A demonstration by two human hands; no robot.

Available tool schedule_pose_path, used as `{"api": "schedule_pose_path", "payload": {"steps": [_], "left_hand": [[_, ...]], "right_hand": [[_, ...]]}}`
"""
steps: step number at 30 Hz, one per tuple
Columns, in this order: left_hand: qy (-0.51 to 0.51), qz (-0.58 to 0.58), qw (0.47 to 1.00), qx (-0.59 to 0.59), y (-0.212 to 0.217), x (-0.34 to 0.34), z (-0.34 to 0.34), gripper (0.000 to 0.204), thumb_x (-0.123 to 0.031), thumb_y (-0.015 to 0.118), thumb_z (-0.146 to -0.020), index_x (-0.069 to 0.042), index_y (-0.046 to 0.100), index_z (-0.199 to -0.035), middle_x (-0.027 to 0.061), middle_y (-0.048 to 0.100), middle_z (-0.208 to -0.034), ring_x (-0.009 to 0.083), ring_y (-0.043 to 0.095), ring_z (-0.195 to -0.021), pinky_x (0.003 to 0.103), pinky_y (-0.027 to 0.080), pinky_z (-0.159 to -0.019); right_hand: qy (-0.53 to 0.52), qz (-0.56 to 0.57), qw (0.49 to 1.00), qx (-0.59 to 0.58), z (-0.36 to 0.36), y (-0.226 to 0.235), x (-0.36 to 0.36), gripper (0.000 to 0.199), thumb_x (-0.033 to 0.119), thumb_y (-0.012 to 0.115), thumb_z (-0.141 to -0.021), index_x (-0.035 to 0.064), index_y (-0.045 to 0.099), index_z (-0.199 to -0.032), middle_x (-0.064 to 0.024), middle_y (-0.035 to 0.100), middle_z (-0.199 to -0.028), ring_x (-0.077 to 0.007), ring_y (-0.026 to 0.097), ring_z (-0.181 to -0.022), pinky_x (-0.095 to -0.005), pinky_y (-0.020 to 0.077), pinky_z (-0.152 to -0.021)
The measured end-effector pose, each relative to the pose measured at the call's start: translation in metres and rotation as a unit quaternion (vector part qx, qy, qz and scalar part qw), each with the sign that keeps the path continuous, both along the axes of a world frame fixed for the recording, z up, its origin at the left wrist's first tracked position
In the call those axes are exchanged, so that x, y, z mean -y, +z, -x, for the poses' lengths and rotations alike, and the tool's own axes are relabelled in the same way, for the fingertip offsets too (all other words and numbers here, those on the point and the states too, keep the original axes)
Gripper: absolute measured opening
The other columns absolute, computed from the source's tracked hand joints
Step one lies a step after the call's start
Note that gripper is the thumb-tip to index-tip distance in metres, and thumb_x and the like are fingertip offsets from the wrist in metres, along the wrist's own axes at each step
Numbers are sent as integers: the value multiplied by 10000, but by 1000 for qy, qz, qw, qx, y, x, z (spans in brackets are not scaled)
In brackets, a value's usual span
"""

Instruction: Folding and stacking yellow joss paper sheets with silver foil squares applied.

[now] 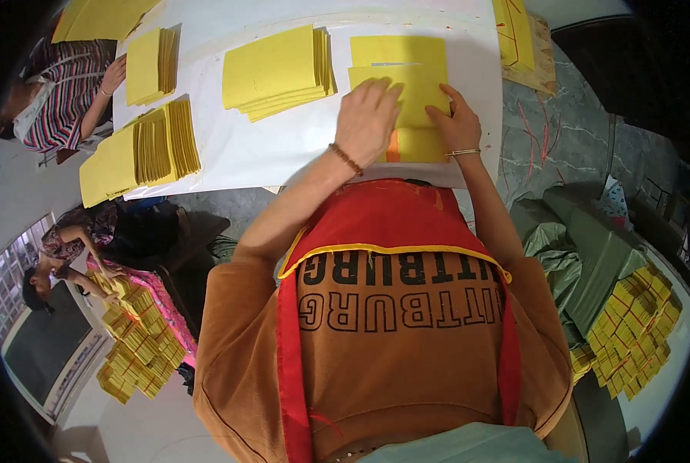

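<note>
A yellow paper sheet lies in front of me on the white table, with a folded-looking lower part and an orange strip near its bottom edge. Above it, another yellow sheet shows, a narrow pale gap between them. My left hand rests on the paper's left side, fingers stretched over it. At the right edge, my right hand touches the paper with thumb and fingers apart. Left of my hands is a fanned stack of yellow folded papers.
More yellow stacks and a fanned row sit at the table's left. A person in a striped top reaches to its left edge. Another person handles yellow bundles. Bundles and green sacks stand at right.
</note>
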State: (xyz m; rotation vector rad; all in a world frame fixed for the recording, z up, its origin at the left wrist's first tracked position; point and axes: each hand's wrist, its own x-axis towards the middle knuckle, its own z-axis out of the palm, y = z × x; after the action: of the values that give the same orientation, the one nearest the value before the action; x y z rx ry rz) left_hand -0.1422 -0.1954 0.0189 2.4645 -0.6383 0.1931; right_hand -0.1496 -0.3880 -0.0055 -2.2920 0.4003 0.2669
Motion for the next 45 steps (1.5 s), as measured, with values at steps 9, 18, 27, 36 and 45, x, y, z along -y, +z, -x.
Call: {"api": "schedule_pose_path", "payload": {"steps": [9, 18, 27, 36, 45], "left_hand": [[-51, -115, 991, 44, -44, 14, -10, 536, -357, 557, -807, -109, 431, -1266, 159, 381, -1305, 333, 333, -1210, 458, 279, -985], [-61, -119, 991, 22, -39, 15, -10, 518, -329, 559, -799, -87, 454, -1245, 164, 369, -1317, 337, 314, -1223, 462, 254, -995], [-186, -101, 977, -6, -18, -10, -9, 575, -249, 612, -720, -48, 447, -1232, 169, 394, -1272, 334, 377, -1148, 435, 319, -922], [-101, -167, 979, 62, -13, 12, -13, 479, -64, 563, -688, -16, 507, -1161, 150, 566, -999, 277, 549, -830, 349, 460, -684], [16, 84, 975, 204, 72, -96, -41, 548, 92, 457, -667, -112, 557, -1166, 103, 602, -1074, 290, 557, -959, 378, 417, -840]], "right_hand": [[37, 87, 995, 34, 8, 7, -8, 516, 396, 614, -749, 190, 507, -1211, -74, 534, -1185, -260, 530, -1040, -442, 397, -848], [223, 274, 920, 170, 27, -19, -24, 540, 436, 354, -900, 129, 338, -1345, -69, 268, -1423, -228, 246, -1308, -654, 112, -963], [210, 266, 925, 169, 29, -25, -24, 516, 369, 396, -893, 125, 334, -1344, -52, 241, -1437, -222, 208, -1327, -664, 73, -969], [-17, -201, 949, 243, 26, -24, -4, 470, 256, 471, -888, 27, 395, -1291, -123, 369, -1351, -245, 415, -1196, -395, 286, -1007], [-90, -282, 937, 184, 31, -26, 12, 372, 146, 499, -883, 10, 463, -1228, -119, 475, -1228, -229, 485, -1100, -313, 362, -945]]}}
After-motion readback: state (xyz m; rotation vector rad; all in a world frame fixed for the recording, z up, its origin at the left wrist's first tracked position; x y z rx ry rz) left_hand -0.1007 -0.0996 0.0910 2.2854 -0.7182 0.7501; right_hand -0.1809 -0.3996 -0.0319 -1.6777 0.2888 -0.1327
